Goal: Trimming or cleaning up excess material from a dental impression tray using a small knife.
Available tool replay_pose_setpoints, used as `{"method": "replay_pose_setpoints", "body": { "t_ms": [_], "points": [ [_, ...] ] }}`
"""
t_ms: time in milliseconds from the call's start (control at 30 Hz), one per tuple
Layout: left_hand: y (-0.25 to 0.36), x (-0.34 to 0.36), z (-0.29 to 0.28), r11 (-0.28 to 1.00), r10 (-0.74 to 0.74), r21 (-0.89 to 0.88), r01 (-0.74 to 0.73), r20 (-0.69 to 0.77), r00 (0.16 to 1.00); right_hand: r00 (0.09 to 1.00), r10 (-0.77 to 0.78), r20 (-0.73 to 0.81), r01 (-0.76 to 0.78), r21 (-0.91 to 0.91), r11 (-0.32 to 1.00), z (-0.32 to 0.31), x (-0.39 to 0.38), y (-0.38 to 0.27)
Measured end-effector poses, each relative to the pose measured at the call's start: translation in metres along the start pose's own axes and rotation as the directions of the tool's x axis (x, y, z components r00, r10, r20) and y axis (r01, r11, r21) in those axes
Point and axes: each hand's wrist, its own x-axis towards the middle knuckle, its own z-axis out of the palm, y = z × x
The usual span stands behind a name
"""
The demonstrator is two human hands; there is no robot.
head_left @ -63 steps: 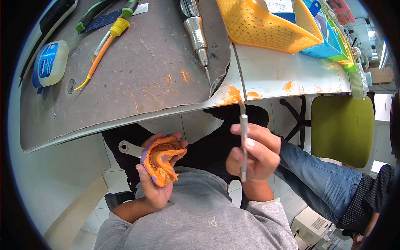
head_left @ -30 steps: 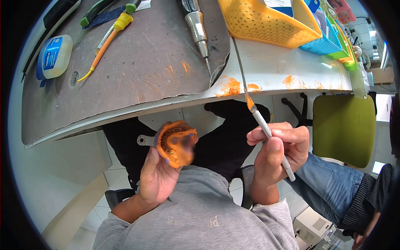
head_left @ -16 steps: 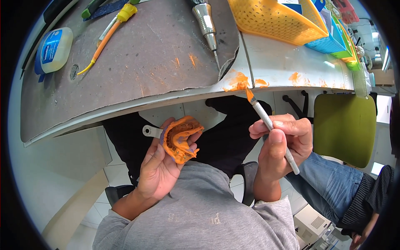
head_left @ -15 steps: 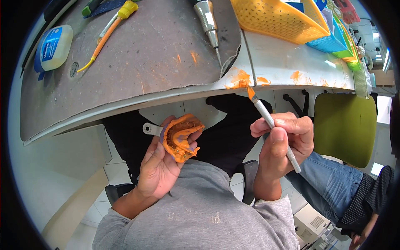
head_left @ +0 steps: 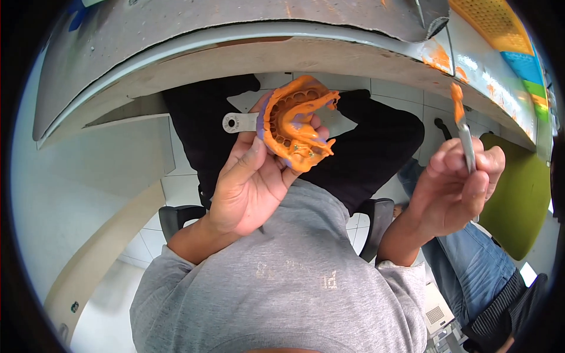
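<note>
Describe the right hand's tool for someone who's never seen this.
Start at the desk; below it in the picture is the right hand. It grips a slim silver tool. Unlike the broad orange piece in the left hand, only its upper end is orange.

Worktop [head_left: 479,50], white, crossed by a dark seam [head_left: 451,50]. Its left part is covered by a grey mat [head_left: 176,17], worn-edged. Orange smears [head_left: 436,56] are spread along the front edge at right. Beyond are ranged baskets: yellow perforated basket [head_left: 497,23], blue basket [head_left: 524,65], green basket [head_left: 535,89].
</note>
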Motion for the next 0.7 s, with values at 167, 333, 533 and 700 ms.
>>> {"method": "replay_pose_setpoints", "body": {
  "t_ms": [167,333,533,700],
  "points": [
    [0.004,0.003,0.005,0.998,-0.018,0.057,0.02,-0.044,0.999,0.997,0.041,0.06,-0.053,0.219,0.974,-0.007,-0.01,-0.003],
    [0.0,0.004,0.007,0.996,0.081,-0.028,-0.082,-0.026,0.996,0.995,0.072,0.065,-0.083,0.191,0.978,-0.003,-0.016,-0.006],
    [-0.001,0.001,0.006,0.98,0.118,0.17,-0.105,-0.072,0.99,0.989,0.146,0.02,-0.147,0.172,0.974,0.004,-0.022,-0.006],
    [-0.004,0.0,-0.004,0.988,0.109,0.113,-0.103,-0.052,0.993,0.988,0.094,0.124,-0.104,0.08,0.991,0.001,-0.021,-0.01]
  ]
}}
